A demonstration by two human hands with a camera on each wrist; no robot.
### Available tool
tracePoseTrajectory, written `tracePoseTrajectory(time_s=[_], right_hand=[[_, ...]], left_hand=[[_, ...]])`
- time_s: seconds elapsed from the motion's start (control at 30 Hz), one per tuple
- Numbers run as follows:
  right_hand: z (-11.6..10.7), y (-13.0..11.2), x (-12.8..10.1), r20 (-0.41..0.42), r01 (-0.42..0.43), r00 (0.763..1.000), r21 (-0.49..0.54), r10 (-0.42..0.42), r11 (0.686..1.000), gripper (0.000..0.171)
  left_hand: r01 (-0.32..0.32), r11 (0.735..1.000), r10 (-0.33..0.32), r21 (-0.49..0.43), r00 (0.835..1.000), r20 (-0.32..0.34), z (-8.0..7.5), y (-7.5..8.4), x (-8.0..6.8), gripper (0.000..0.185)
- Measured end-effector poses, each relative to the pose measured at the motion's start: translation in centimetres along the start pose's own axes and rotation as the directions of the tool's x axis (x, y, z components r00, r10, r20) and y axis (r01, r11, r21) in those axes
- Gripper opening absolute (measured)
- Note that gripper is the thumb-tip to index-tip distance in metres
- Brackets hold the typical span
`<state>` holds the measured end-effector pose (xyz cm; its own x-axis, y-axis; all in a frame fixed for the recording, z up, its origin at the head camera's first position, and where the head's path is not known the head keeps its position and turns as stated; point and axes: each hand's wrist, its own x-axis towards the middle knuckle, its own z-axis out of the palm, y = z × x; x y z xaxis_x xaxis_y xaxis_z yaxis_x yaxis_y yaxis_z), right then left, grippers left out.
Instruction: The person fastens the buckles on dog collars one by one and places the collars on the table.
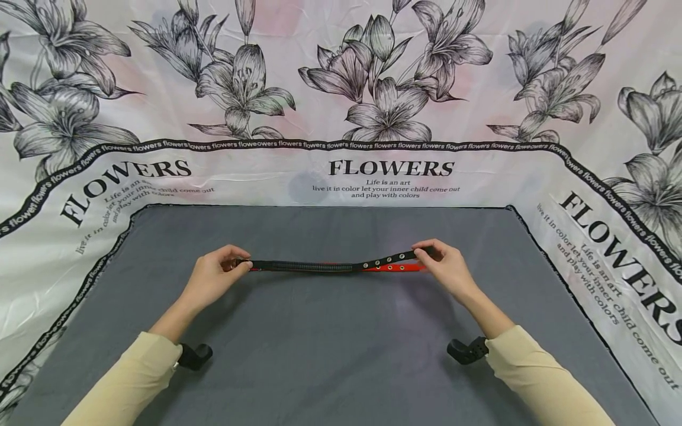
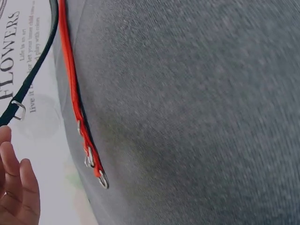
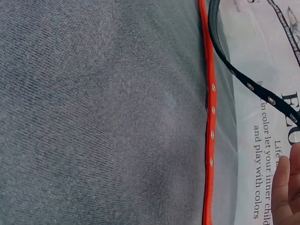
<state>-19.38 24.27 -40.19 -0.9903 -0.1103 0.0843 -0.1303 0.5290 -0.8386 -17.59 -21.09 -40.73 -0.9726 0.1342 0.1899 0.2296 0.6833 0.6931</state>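
— Above the middle of the grey counter [image 1: 341,355], what is it the two hands have hold of?

— A black strap [image 1: 309,266], pulled out level between them. Its long axis runs left to right across the view. The left hand [image 1: 213,279] pinches one end between thumb and fingertips; the right hand [image 1: 449,269] pinches the other end the same way. Both grips are closed tight on the strap, one at each tip, so neither hand is nearer than the other.

— And the red one?

— A red strap [image 1: 396,268] lies just under the black one, parallel to it, flat on the counter. From the head view only its right part shows, below the raised black end. The right wrist view shows the black strap lifting away from the red strap [image 3: 209,117] towards the fingers [image 3: 286,187].

— How do they look?

— Narrow, flat webbing. The black strap has a row of metal eyelets near the right end, and a small metal ring [image 2: 18,110] near the left. The red strap has eyelets too, and its left end carries a few metal rings [image 2: 96,171].

— What surrounds the counter?

— A white flower-printed cloth [image 1: 373,89] with the word FLOWERS on it.
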Motion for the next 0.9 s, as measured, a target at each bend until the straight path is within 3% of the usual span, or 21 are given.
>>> tracePoseTrajectory(time_s=[0.3,0.53,0.9], right_hand=[[0.3,-2.1,-0.2,-0.014,0.036,0.999,0.142,-0.035,0.989,0.030],[0.6,-4.3,-0.3,-0.033,0.085,0.996,0.108,-0.082,0.991,0.027],[1.4,-5.7,0.1,-0.052,0.151,0.988,0.105,-0.147,0.983,0.028]], left_hand=[[0.024,0.995,-0.020,-0.098,0.999,0.038,-0.1,0.3,0.1,0.020],[0.043,0.978,-0.041,-0.206,0.999,0.015,-0.2,1.3,0.8,0.028],[0.036,0.957,-0.035,-0.286,0.999,0.009,0.0,3.1,1.1,0.028]])
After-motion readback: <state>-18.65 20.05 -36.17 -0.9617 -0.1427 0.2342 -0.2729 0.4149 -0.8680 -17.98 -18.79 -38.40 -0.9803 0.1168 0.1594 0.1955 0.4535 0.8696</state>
